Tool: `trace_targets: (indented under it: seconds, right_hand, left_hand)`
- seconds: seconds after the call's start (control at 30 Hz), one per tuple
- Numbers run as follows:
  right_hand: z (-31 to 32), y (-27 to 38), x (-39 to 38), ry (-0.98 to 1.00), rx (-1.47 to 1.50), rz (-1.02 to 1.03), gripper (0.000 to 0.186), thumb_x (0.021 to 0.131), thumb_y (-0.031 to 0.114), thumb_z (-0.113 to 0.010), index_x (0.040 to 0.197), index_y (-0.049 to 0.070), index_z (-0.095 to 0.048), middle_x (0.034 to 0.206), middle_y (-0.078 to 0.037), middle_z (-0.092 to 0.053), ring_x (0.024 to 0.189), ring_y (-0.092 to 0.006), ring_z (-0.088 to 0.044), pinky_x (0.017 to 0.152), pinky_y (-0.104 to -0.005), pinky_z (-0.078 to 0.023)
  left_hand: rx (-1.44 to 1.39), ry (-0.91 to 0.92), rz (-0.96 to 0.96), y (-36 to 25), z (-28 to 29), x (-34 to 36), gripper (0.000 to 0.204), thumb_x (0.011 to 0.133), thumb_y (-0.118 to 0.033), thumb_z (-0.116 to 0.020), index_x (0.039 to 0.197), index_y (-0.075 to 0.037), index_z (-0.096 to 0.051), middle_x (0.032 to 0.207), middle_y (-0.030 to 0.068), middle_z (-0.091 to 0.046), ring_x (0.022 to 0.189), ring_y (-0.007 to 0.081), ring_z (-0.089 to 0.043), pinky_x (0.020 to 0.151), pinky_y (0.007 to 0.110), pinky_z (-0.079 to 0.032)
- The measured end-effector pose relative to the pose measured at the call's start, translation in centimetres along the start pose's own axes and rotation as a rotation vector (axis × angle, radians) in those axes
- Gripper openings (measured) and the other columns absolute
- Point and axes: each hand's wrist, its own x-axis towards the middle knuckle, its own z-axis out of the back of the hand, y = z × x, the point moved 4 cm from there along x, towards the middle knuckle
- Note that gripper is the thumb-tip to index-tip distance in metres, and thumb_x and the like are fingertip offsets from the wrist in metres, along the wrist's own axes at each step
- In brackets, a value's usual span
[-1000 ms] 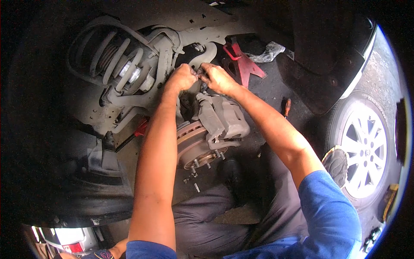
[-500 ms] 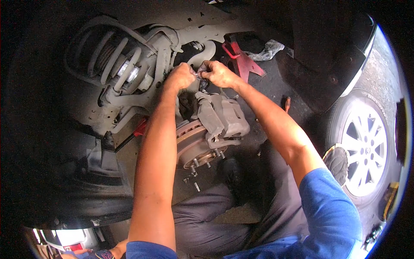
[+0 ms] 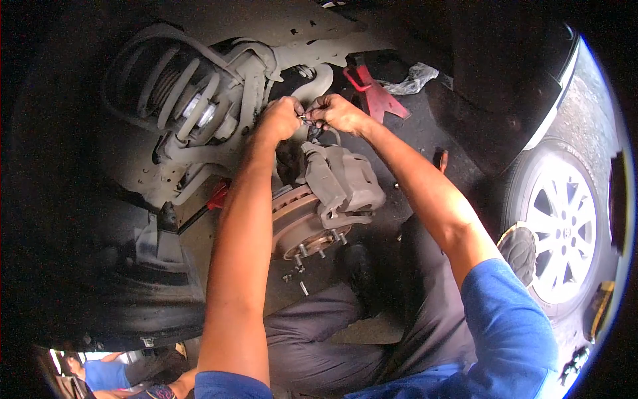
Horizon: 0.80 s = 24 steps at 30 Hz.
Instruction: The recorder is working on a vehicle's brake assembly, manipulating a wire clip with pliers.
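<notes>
My left hand [image 3: 282, 119] and my right hand [image 3: 335, 114] meet above the brake caliper [image 3: 355, 176], fingertips pinched together. Between them is a small, thin, shiny metal piece [image 3: 306, 120], too small to name and partly covered by the fingers. Grey and dusty, the caliper sits over the brake disc [image 3: 292, 225], whose wheel studs point toward me. Past my hands, a curved grey suspension arm [image 3: 318, 81] rises. My left forearm hides part of the disc and hub.
A coil spring [image 3: 176, 93] stands at the upper left. Beyond my hands is a red jack stand [image 3: 382, 100] beside crumpled clear plastic [image 3: 415, 78]. On the right lies a wheel [image 3: 561, 226], with a shoe [image 3: 518, 251] in front of it. An orange-brown handle [image 3: 443, 161] is near my right forearm.
Both hands stay over the caliper, their fingers slightly shifted and a little more of the metal piece showing. A person in blue has come into view at the lower left.
</notes>
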Motion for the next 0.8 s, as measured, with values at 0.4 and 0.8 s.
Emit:
trace_targets:
  seconds: [0.4,0.8]
  right_hand:
    - [0.0,0.6,0.0,-0.009,-0.011,-0.002,0.017,0.092,0.013,-0.069,0.098,-0.003,-0.072,0.082,-0.005,-0.070,0.070,-0.0093,-0.061,0.061,-0.0252,-0.049]
    - [-1.0,1.4,-2.4,-0.037,0.069,-0.021,0.020,0.090,0.018,-0.071,0.096,-0.001,-0.072,0.080,-0.002,-0.067,0.068,-0.0103,-0.059,0.062,-0.0258,-0.049]
  left_hand:
    - [-0.005,-0.051,-0.039,-1.6,1.2,-1.2,0.026,0.076,-0.007,-0.083,0.098,-0.001,-0.070,0.098,0.0206,-0.072,0.097,0.0355,-0.069,0.087,0.043,-0.054]
    - [-0.063,-0.016,0.481,-2.6,1.9,-2.6,0.017,0.084,-0.005,-0.068,0.096,0.006,-0.072,0.092,0.0243,-0.074,0.085,0.0383,-0.074,0.077,0.043,-0.060]
